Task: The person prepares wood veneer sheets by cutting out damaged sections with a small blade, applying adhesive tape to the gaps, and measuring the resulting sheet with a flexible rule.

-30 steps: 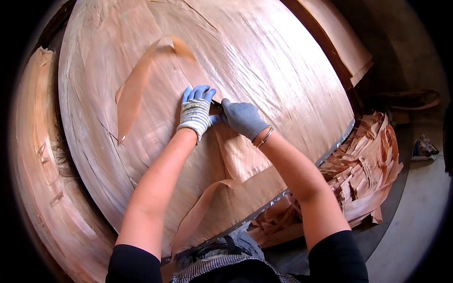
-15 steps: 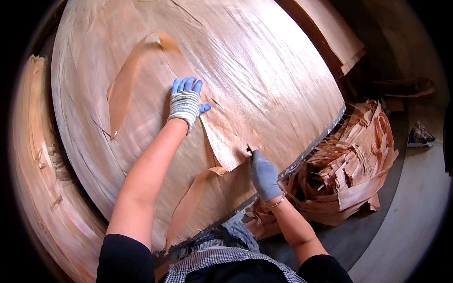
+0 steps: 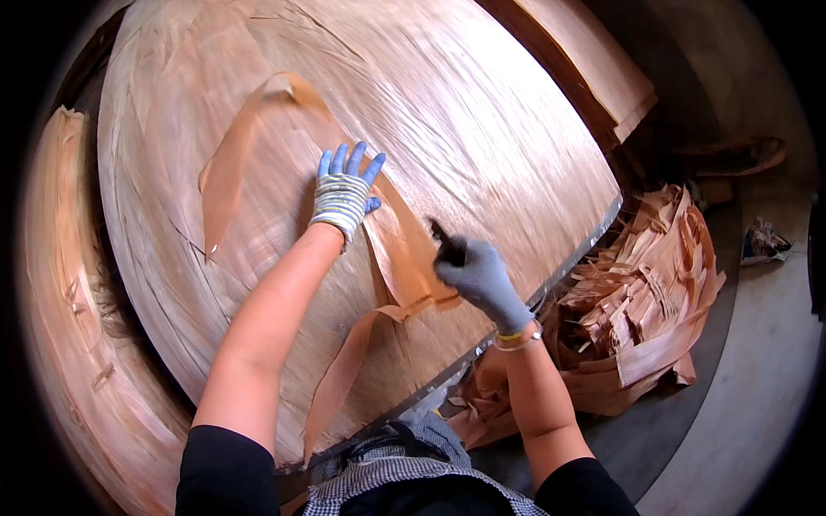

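Note:
My left hand [image 3: 346, 191], in a striped glove with blue fingers, is open, its fingers spread flat at the edge of a thin orange-brown wood veneer strip [image 3: 404, 249]. The strip runs down from the hand toward my right hand. Closed in a grey glove, my right hand [image 3: 483, 282] grips a dark knife-like tool [image 3: 440, 232], its tip pointing up and away from me. Beneath both hands lies a wide, wrinkled veneer sheet [image 3: 482, 129]. A curled strip [image 3: 228, 185] lies beyond my left hand, and another narrow strip [image 3: 340, 370] bends toward my waist.
A bundle of veneer scraps [image 3: 645, 301] sits on the floor at the right, below the stack's dark edge. More veneer is stacked at the far left [image 3: 95, 344] and at the upper right [image 3: 594, 52]. A small crumpled packet [image 3: 764, 242] lies farther right.
My right hand has moved away from me and slightly left with the tool. My left fingers have spread wider. The strip between my hands now looks orange where it was pale.

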The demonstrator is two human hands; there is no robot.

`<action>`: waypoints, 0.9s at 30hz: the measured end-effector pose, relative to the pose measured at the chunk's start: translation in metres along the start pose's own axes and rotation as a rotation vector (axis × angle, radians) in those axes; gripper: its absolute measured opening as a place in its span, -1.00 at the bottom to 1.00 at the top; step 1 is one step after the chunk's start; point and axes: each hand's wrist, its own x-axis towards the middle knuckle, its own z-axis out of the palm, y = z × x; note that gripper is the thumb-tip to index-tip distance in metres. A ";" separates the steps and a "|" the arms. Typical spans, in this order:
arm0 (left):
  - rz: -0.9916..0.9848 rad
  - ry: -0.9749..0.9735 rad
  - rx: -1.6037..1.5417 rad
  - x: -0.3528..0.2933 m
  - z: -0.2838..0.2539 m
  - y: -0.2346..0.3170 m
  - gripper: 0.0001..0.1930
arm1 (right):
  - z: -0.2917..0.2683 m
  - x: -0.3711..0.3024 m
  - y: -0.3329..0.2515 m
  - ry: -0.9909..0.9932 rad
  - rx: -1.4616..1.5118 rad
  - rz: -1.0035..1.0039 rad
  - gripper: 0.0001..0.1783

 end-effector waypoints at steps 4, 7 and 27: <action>0.027 0.018 -0.035 0.001 0.001 -0.004 -0.36 | 0.001 0.014 -0.014 -0.263 0.459 0.152 -0.82; 0.052 0.111 -0.074 0.003 0.011 -0.009 -0.49 | 0.023 0.047 0.011 0.024 0.219 0.092 -0.70; -0.207 0.571 0.335 -0.362 -0.164 -0.073 -0.85 | 0.043 0.055 0.021 0.026 0.010 0.112 -0.60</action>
